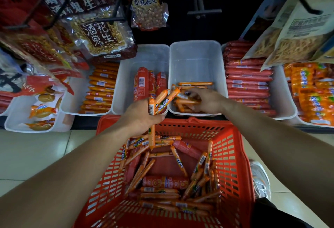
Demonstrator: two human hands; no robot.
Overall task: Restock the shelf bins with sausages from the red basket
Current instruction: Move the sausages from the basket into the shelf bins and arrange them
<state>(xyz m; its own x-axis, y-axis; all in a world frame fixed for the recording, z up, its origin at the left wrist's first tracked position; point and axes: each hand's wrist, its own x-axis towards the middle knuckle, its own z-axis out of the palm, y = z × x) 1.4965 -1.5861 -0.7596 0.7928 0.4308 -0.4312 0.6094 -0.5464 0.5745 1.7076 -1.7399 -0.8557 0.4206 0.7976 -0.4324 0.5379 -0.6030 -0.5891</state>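
Note:
The red basket [233, 157] sits on the floor in front of me, holding many thin orange sausages [163, 190] and a few thick red ones. My left hand [142, 115] hovers over the basket's far rim, shut on a bunch of thin orange sausages [163, 98] that stick up and hang down. My right hand [206, 100] reaches into the clear middle bin [197, 56], fingers down on the thin orange sausages lying there [195, 83]; whether it grips any I cannot tell. The bin to the left [124, 76] holds thick red sausages [142, 81].
Other clear bins hold orange sausages [101, 87] at left and red sausages [247, 81] at right. Orange packs [310, 90] fill the far right bin. Peanut bags [101, 34] and snack bags [296, 34] hang above on hooks. A shoe [259, 179] stands right of the basket.

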